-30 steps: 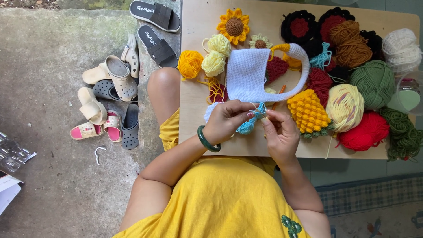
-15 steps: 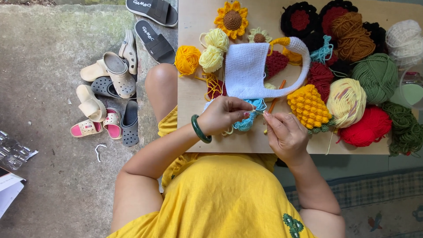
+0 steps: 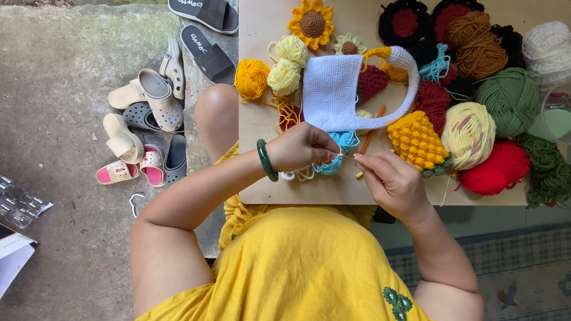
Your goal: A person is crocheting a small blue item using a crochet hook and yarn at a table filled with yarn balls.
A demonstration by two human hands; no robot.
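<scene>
Centrally, just below the middle of the frame, the left hand [image 3: 302, 146] and the right hand [image 3: 389, 181] are brought together over the near edge of the light wooden tabletop [image 3: 262, 125]. The left hand's grip is closed, its fingers curled over a small light-blue crocheted piece [image 3: 340, 144] that is partly hidden beneath them. The right hand's grip is pinched shut at the fingertips on something thin; a yellow-tipped crochet hook with an orange shaft [image 3: 370, 138] is seen slanting up from that spot, though whether it is actually held cannot be told. A dark green bangle [image 3: 266, 160] is worn on the left wrist.

Directly above the hands, a white crocheted bag with a looped handle [image 3: 333, 89] is laid flat on the tabletop. To its right, a yellow bobble-textured crocheted piece [image 3: 416, 141] is seen, touching a pale yellow yarn ball [image 3: 470, 134]. A red yarn ball [image 3: 496, 169] and a green yarn ball [image 3: 508, 98] are placed at the right of the frame. A crocheted sunflower [image 3: 312, 22] is set at the upper centre, with an orange yarn ball [image 3: 251, 77] to the left of the bag.

On the concrete floor [image 3: 65, 65] at the left, a cluster of beige and grey clogs [image 3: 148, 101] is gathered.
</scene>
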